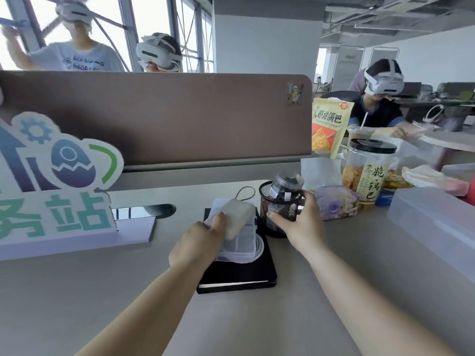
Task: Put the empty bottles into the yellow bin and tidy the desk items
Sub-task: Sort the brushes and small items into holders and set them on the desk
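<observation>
My left hand [199, 244] grips a white rounded block [237, 218], holding it over a clear plastic box [240, 246]. That box lies on a black notebook [237, 274] in the middle of the desk. My right hand [299, 222] curls round the side of a black mesh pen holder [279, 210]. A small clear jar with dark contents [288, 186] stands inside the holder. No yellow bin is in view.
A colourful sign on a white base [64, 181] stands at the left. Right of the holder sit a flowered tissue pack [336, 202], a snack jar [367, 173], a snack bag [329, 127] and a clear lidded box [434, 219]. A brown partition [167, 114] backs the desk. People sit beyond.
</observation>
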A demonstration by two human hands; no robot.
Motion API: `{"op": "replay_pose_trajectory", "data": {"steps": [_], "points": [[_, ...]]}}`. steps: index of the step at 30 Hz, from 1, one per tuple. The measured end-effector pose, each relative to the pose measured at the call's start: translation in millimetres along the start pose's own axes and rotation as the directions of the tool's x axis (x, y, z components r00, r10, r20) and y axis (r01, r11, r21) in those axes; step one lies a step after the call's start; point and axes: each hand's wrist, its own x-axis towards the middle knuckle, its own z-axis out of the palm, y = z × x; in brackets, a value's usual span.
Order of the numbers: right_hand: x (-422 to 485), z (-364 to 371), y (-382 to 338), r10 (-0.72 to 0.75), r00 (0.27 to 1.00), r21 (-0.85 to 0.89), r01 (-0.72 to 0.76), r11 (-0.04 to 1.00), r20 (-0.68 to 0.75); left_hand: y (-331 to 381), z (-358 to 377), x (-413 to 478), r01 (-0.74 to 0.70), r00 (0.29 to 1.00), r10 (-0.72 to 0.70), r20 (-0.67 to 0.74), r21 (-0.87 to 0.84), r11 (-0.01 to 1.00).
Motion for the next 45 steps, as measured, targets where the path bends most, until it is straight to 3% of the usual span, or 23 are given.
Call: {"op": "replay_pose_trajectory", "data": {"steps": [10, 14, 17, 20, 22, 33, 36, 45], "points": [[7.0, -9.3, -5.1, 0.021, 0.998, -0.115, -0.028, 0.993, -0.055, 15.5, 12.5, 8.0, 0.034, 0.997, -0.035, 0.067, 0.016, 0.999], [-13.9, -15.3, -9.5, -0.003, 0.996, -0.054, -0.001, 0.999, -0.087, 3.9, 3.8, -4.8, -0.079, 0.987, 0.101, 0.124, -0.175, 0.981], [-36.9, -18.2, -16.5, 0.075, 0.994, 0.059, -0.080, 0.995, 0.080, -8.5, -0.8, -15.7, -0.173, 0.957, 0.231, 0.174, -0.298, 0.939], [-54.8, -18.5, -23.8, 0.149, 0.942, 0.114, -0.191, 0.975, 0.301, -17.1, -1.3, -21.1, -0.188, 0.946, 0.251, 0.203, -0.286, 0.940], [-60.5, -20.4, -28.8, 0.142, 0.919, 0.095, -0.189, 0.977, 0.367, -16.4, -4.8, -26.3, -0.185, 0.943, 0.249, 0.221, -0.273, 0.944], [-67.1, -16.5, -55.3, 0.011, 0.892, 0.064, -0.044, 0.997, 0.453, -6.4, -23.1, -30.0, 0.012, 0.984, 0.065, 0.163, -0.433, 0.901], [-71.4, -17.9, -58.2, 0.036, 0.884, 0.063, -0.073, 0.995, 0.465, -7.6, -28.9, -31.8, 0.048, 0.985, 0.038, 0.169, -0.480, 0.876], [-89.4, -40.3, -65.9, 0.169, 0.875, 0.172, -0.272, 0.947, 0.455, -21.9, -28.4, -70.5, -0.062, 0.974, 0.137, 0.179, -0.376, 0.925]]}}
